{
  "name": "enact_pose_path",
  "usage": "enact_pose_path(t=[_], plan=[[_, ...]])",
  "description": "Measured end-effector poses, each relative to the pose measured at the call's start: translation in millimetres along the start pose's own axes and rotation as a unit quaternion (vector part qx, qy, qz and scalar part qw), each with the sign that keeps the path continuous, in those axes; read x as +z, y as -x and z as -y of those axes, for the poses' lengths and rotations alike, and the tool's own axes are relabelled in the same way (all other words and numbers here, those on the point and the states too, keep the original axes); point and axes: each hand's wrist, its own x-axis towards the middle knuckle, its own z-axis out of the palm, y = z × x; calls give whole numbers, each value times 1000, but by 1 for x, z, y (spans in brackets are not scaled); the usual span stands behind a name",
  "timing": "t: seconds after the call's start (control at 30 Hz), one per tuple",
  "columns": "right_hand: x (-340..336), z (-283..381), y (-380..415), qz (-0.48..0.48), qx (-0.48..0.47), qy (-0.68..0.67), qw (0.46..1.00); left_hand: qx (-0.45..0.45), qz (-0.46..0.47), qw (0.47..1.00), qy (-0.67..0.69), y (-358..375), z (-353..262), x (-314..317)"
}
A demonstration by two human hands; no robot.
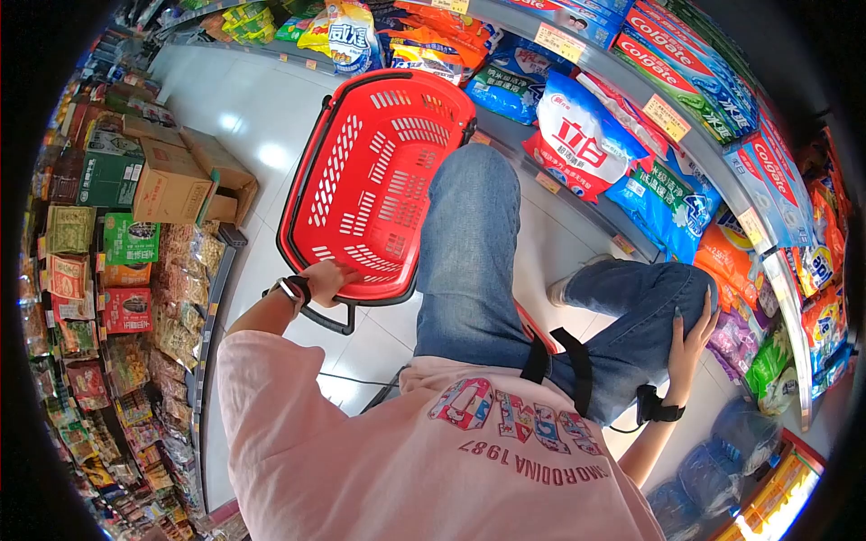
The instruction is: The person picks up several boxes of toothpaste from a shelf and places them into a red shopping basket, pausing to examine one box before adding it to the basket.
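A red shopping basket [368,180] with a black rim and slotted walls sits on the tiled floor to the left of my bent legs. Nothing lies inside it. My left hand [328,278] grips the basket's near rim, fingers curled over the edge, with a watch on the wrist. Part of a black handle sticks out just below that hand. On my jeans-covered knee [667,293] rests my right hand [693,347], its fingers stretched out flat and holding nothing. A black band circles that wrist.
Bagged laundry detergent [586,135] fills the low shelf ahead and to the right, with Colgate boxes [672,59] above. Packaged snacks [126,311] and cardboard boxes [171,180] line the left shelf. Blue-tinted water jugs [708,473] stand at the lower right.
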Motion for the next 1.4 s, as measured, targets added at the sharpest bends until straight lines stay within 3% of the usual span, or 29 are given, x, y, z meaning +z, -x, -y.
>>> enact_pose_path(t=[1.4], plan=[[3, -8, 0, -5, -15, 5, 1000, -20, 17, 1000, 11, 3, -10, -21]])
